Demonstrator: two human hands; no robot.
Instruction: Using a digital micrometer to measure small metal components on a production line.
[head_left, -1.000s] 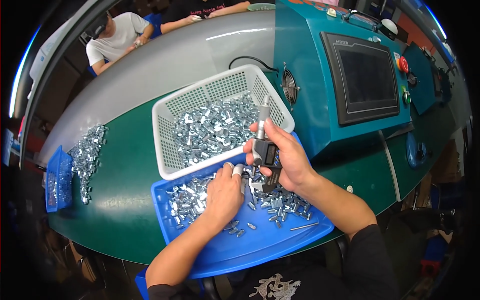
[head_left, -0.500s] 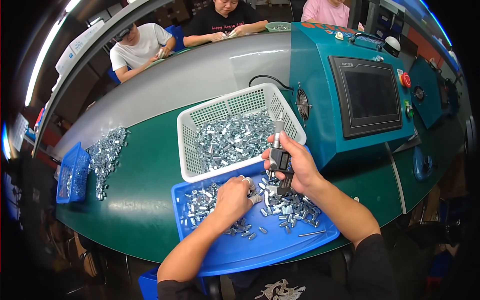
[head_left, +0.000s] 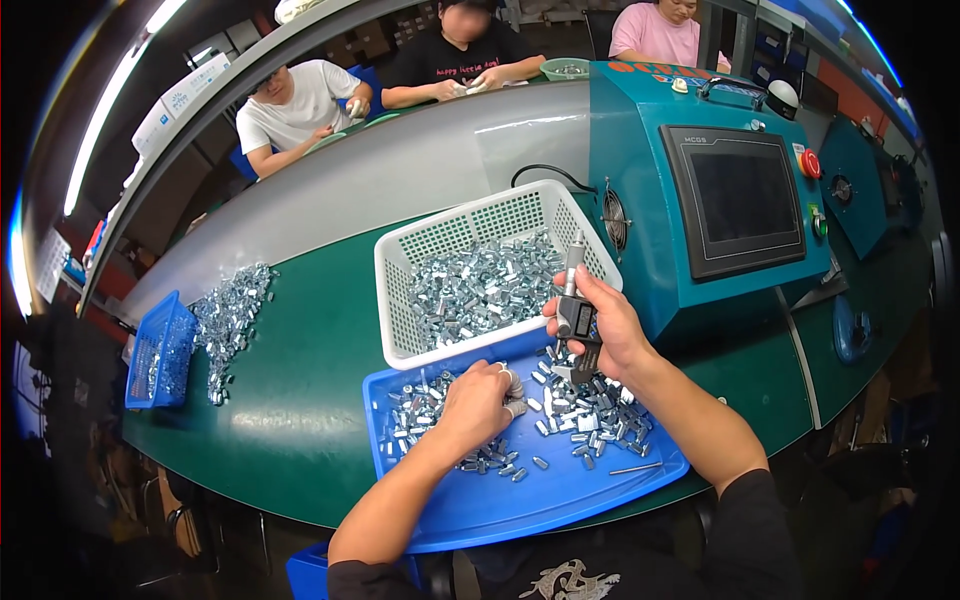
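A micrometer [head_left: 569, 316] is held in the right hand [head_left: 617, 325], right of the frame's centre. In the lower middle, the left hand [head_left: 478, 402] is placed with bent fingers among metal parts [head_left: 592, 418] in a blue tray [head_left: 520, 508]; whether a part is pinched cannot be told. Above the tray, more parts are contained in a white basket [head_left: 384, 300]. At upper right, pale letters [head_left: 697, 139] are printed on the border of a screen [head_left: 742, 200], and red letters [head_left: 655, 69] on the machine [head_left: 640, 115]. At the top, red lettering [head_left: 458, 70] is seen on a black shirt [head_left: 420, 65].
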